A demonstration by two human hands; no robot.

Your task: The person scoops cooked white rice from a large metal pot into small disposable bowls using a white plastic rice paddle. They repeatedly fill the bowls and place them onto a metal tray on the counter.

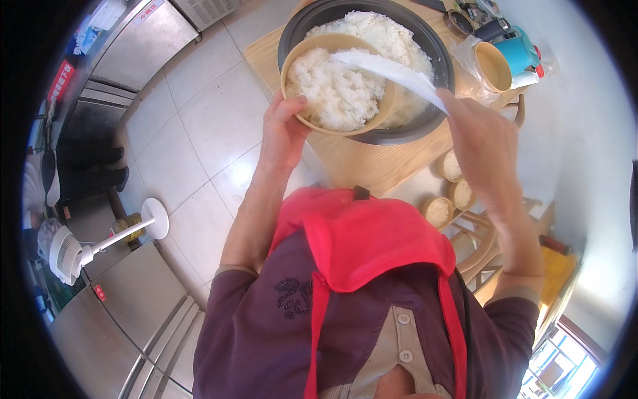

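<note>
My left hand (286,124) grips the rim of a tan bowl (344,133), thumb over the edge. Cooked white rice (334,90) fills much of this bowl, which is tilted above a large dark pot (294,37). More cooked rice (379,27) lies inside the pot. In my right hand (481,134) is the handle of a white rice paddle (398,75). The paddle's far end rests at the rice in the bowl; whether it carries any grains I cannot tell. The pot stands on a light wooden table (359,167).
Several rice-filled tan bowls, one of them a small bowl (438,213), sit beyond the table's right edge near wooden chairs (478,239). A tan container (493,67) and a teal jug (518,52) stand at the back right. A white fan (67,254) is at the left, near another person's dark shoes (117,174).
</note>
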